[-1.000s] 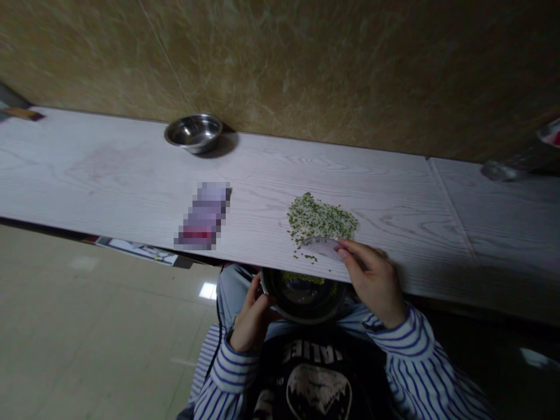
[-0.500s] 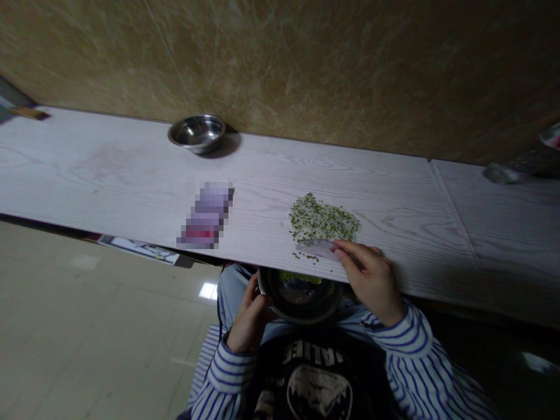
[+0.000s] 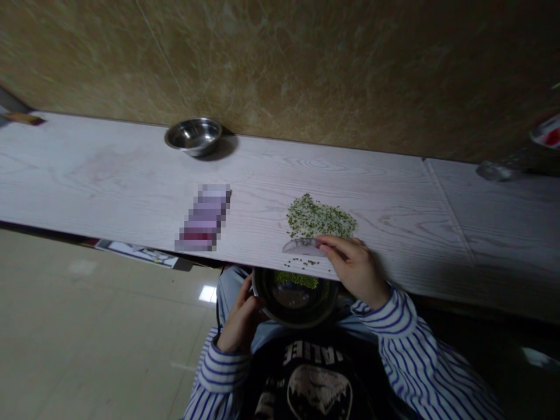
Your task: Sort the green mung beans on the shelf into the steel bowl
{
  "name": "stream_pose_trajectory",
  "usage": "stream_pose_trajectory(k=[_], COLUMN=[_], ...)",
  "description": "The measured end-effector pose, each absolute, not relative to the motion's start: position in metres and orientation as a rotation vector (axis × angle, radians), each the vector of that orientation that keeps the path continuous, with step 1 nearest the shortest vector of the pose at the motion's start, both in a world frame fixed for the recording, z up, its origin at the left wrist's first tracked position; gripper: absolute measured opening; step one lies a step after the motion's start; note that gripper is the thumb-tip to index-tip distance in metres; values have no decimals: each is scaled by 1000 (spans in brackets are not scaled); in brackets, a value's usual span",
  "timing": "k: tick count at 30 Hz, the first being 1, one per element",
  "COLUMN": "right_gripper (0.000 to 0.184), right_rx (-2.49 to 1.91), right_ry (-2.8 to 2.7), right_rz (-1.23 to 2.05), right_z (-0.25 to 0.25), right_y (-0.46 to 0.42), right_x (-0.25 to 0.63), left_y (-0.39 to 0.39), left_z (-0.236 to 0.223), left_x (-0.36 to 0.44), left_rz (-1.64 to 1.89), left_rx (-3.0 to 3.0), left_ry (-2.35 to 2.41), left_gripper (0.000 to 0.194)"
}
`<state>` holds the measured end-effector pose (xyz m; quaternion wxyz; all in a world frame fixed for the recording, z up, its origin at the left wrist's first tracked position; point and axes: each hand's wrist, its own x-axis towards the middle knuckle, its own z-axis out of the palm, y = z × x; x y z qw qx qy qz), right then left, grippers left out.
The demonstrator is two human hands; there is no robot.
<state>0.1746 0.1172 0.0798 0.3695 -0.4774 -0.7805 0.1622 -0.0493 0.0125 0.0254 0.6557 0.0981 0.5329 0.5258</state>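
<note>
My right hand (image 3: 357,269) pinches a clear, curved plastic scraper (image 3: 298,247) by its right end, at the near side of a spread of small green beans (image 3: 317,217) mixed with white grains. A few loose beans lie between the scraper and the table edge. Just below that edge, over my lap, my left hand (image 3: 240,319) grips the left rim of a metal bowl (image 3: 294,322). More green beans (image 3: 297,280) are gathered at the bowl's far side. The fingers under the bowl are hidden.
A second metal bowl (image 3: 193,137) sits on the pale wooden table (image 3: 262,175) near the wall. A blurred-out flat purple object (image 3: 203,219) lies left of the beans. A clear item (image 3: 494,171) stands at the far right; a brown piece (image 3: 24,119) lies far left.
My right hand has drawn the scraper slightly left, away from the spread's right side. My left hand still holds the bowl below the table edge. The view has shifted a little.
</note>
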Motion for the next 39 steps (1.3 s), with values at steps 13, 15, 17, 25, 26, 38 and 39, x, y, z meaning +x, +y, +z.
stream_pose_trajectory(k=[13, 15, 17, 25, 26, 38, 39], right_gripper=[16, 18, 20, 26, 26, 19, 19], right_rx=[-1154, -1239, -1373, -1549, -1537, -1321, -1344], right_ry=[-2074, -1989, -1849, -1638, -1646, -1833, -1801], right_rz=[523, 532, 532, 532, 532, 518, 521], right_z=[89, 88, 85, 66, 65, 74, 74], right_y=[104, 100, 96, 73, 71, 55, 56], right_x=[189, 199, 209, 212, 208, 190, 193], left_y=[14, 14, 13, 11, 10, 4, 3], left_z=[25, 23, 19, 13, 13, 15, 15], left_x=[-43, -39, -36, -31, -32, -34, -36], left_rz=[1182, 1171, 1160, 1163, 1169, 1206, 1210], left_rx=[254, 250, 231, 238, 240, 262, 254], left_ry=[1111, 1099, 1096, 1047, 1048, 1072, 1082], left_gripper=[59, 62, 66, 67, 68, 64, 62])
